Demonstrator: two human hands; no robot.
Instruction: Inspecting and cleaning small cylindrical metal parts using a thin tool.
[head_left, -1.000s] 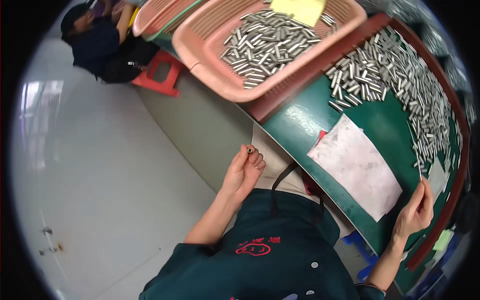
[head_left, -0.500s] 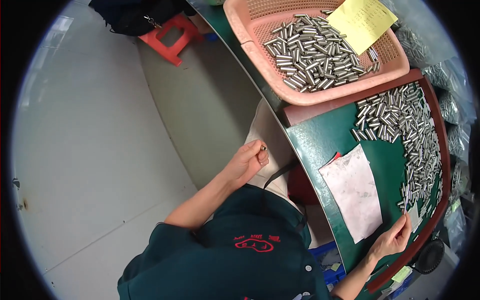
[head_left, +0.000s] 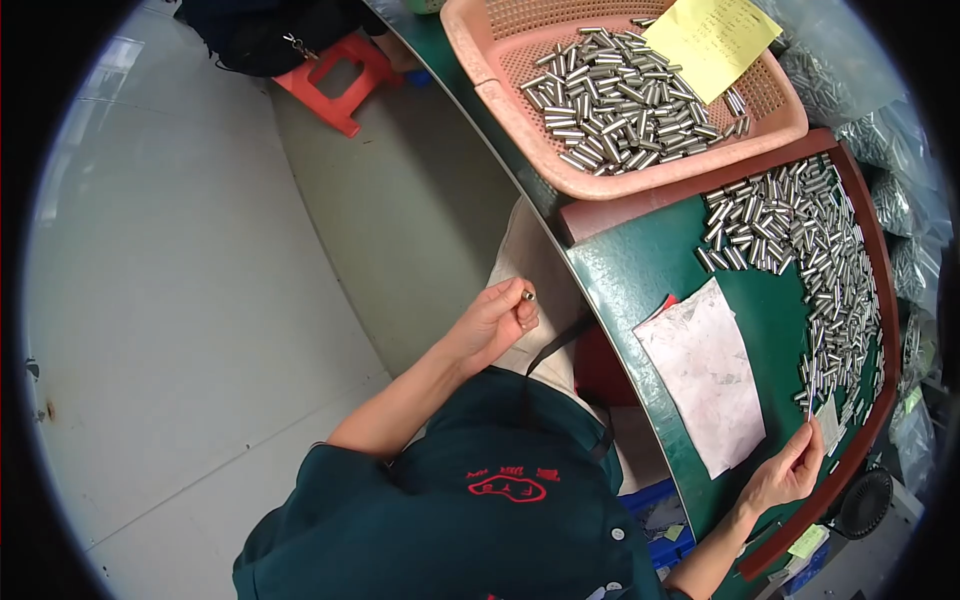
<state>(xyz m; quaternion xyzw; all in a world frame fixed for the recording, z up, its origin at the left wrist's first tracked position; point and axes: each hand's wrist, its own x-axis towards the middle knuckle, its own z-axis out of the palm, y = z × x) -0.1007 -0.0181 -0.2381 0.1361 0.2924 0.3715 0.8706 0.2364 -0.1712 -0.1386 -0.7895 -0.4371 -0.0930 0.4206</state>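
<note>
My left hand is closed in front of my body, above my lap. From between its thumb and forefinger pokes the end of a small metal tube. Over the green table, my right hand pinches a thin, pale, stick-like tool whose kind I cannot make out. Its far end reaches the near edge of a large spread of short, shiny metal tubes. A smudged whitish sheet lies left of this hand, with a bit of red showing under its far corner.
A pink plastic basket of similar tubes, with a yellow note on it, stands at the far end. Brown raised strips border the tubes. Clear bags line the right side. A red stool stands far left beside a dark-clothed person.
The table and basket sit slightly higher and further left in the picture. Both hands keep nearly the same pose and grip.
</note>
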